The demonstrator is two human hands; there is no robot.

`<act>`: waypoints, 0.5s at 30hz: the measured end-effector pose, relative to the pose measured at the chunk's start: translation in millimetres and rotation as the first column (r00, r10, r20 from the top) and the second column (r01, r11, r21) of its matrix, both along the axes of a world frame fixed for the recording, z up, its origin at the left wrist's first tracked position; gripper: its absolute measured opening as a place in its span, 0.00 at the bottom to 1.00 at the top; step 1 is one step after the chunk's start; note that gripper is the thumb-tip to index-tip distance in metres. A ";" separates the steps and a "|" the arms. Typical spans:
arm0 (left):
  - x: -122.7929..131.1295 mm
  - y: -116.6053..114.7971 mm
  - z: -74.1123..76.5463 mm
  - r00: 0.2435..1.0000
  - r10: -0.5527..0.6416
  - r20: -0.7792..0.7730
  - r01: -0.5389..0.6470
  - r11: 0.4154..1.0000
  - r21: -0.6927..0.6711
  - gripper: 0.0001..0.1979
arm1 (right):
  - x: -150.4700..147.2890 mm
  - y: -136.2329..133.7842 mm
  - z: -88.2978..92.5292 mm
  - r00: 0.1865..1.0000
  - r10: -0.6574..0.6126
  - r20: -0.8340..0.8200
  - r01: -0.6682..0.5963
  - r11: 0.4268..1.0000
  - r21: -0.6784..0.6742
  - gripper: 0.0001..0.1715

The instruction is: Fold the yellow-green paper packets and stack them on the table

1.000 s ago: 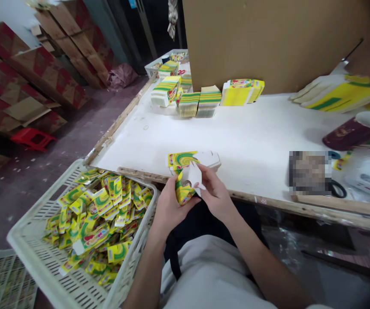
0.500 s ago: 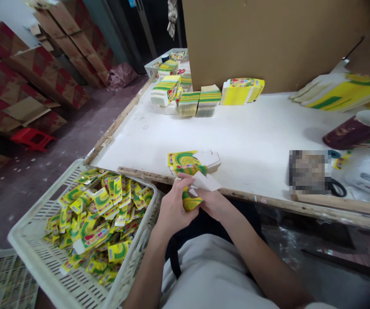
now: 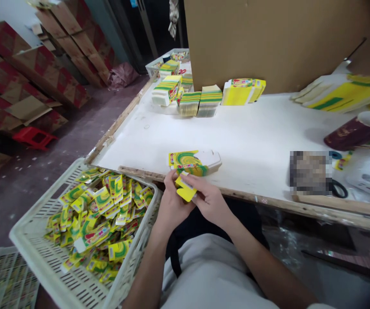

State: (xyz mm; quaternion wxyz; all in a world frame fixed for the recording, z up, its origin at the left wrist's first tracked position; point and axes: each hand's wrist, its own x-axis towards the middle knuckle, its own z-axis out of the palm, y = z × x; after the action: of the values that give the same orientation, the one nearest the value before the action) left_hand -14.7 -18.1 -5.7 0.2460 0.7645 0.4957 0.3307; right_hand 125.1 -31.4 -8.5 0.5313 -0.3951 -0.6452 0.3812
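Between my two hands is a small yellow cardboard box [image 3: 186, 189], held just in front of the table's edge. My left hand [image 3: 172, 207] is closed around its left side, fingers curled behind it. From the right, my right hand [image 3: 213, 202] pinches it, thumb and fingers at a flap. The lower part of the box is hidden by the hands. Just beyond them, a stack of flat printed cartons [image 3: 188, 162] lies on the white table [image 3: 256, 141]. To the left, a white plastic basket [image 3: 40, 214] holds many small yellow-green boxes [image 3: 103, 199].
Stacks of flat cartons [image 3: 189, 103] stand along the back by a brown cardboard panel [image 3: 268, 43]. A dark mug [image 3: 349, 132] lies tilted at the right, near a pixelated patch. A wooden strip [image 3: 143, 172] edges the table. A red stool [image 3: 36, 137] is on the floor.
The box in my hands has been turned and its white flaps no longer stick out; yellow faces now show. My right hand has moved up over its right side.
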 end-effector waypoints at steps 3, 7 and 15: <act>-0.1 1.1 0.9 0.992 0.083 -0.096 -0.079 0.996 0.051 0.31 | 4.1 3.0 -5.1 0.989 -0.150 -0.005 0.150 0.989 -0.001 0.31; -8.4 4.8 6.3 0.985 0.082 -0.153 -0.070 0.994 0.086 0.25 | 10.9 5.1 -6.5 0.971 -0.077 0.227 0.060 0.995 0.077 0.29; -25.1 6.3 23.2 0.979 -0.122 -0.161 0.109 0.990 -0.088 0.27 | 37.8 11.7 9.1 0.886 0.264 0.380 -0.277 0.961 -0.022 0.21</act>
State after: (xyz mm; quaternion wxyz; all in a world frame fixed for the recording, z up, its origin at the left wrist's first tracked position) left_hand -39.8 -11.8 17.5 0.2527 0.8065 0.4820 0.2311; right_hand 163.0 -19.8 0.7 0.3444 -0.3588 -0.7906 0.3571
